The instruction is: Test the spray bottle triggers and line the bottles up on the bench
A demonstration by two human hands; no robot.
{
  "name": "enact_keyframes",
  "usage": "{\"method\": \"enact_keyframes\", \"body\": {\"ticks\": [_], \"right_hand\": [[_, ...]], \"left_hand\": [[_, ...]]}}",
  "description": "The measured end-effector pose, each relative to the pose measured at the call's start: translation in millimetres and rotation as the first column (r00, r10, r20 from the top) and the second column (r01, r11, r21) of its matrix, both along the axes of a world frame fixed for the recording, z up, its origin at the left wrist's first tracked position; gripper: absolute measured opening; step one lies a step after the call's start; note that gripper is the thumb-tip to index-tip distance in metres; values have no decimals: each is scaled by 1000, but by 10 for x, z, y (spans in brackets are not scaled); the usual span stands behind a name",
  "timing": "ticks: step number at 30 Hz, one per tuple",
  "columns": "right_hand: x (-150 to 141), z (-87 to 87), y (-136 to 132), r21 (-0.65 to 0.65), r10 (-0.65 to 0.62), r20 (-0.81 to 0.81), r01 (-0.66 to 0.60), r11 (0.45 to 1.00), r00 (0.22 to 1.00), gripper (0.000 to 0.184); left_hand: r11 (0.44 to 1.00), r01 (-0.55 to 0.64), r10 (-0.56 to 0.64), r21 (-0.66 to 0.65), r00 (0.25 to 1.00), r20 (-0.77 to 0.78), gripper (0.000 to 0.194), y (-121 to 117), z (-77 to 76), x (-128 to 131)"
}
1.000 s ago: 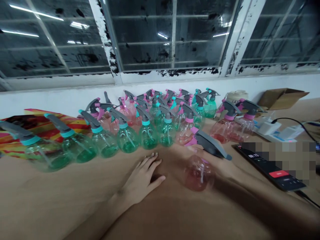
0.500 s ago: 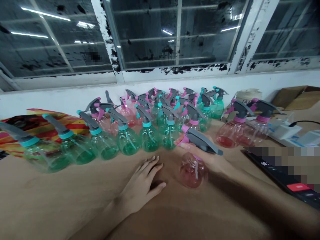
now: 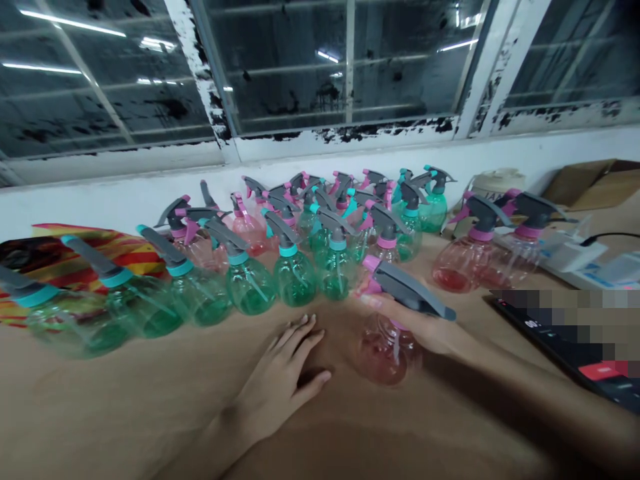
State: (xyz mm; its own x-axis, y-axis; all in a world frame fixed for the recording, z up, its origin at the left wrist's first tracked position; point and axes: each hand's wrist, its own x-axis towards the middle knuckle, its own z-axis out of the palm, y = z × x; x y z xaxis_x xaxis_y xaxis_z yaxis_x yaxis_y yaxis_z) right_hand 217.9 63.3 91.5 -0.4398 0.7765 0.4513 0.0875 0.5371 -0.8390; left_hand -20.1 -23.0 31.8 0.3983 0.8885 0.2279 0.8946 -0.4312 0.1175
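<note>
My right hand (image 3: 425, 323) is wrapped round the neck of a pink spray bottle (image 3: 385, 353), below its grey trigger head; some pink liquid shows inside. The bottle stands about upright, at or just over the brown table (image 3: 165, 400). To its left, my left hand (image 3: 280, 373) lies palm down on the table with its fingers spread and nothing in it. Just beyond both hands runs a row of green spray bottles with turquoise collars, the nearest being a green spray bottle (image 3: 336, 270). Two pink spray bottles, one of them a pink bottle (image 3: 460, 267), stand to the right.
More pink and green spray bottles crowd toward the white wall (image 3: 100, 193) under the windows. A red and yellow patterned bag (image 3: 145, 257) lies at the left. On the right are a phone (image 3: 550, 340), a white power strip (image 3: 575, 263) and an open cardboard box (image 3: 595, 187).
The view has shifted slightly, so the left-hand bottles sit farther left. My right hand still grips the pink spray bottle, and my left hand rests in the same place.
</note>
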Motion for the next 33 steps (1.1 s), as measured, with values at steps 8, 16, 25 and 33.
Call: {"method": "enact_keyframes", "body": {"ticks": [8, 16, 25, 33], "right_hand": [[-28, 39, -35, -85, 84, -109, -94, 992, 990, 15], [-22, 36, -29, 20, 30, -55, -29, 999, 998, 13], [-15, 79, -69, 40, -5, 2, 5, 999, 1000, 14], [-28, 100, -165, 6, -92, 63, 92, 996, 994, 27]], "left_hand": [[1000, -2, 2, 7, 1000, -14, 48, 10, -9, 6], [1000, -3, 3, 7, 1000, -17, 47, 12, -13, 4], [1000, -14, 14, 0, 1000, -16, 48, -4, -23, -7], [1000, -16, 16, -25, 1000, 15, 48, 1, 1, 10]]}}
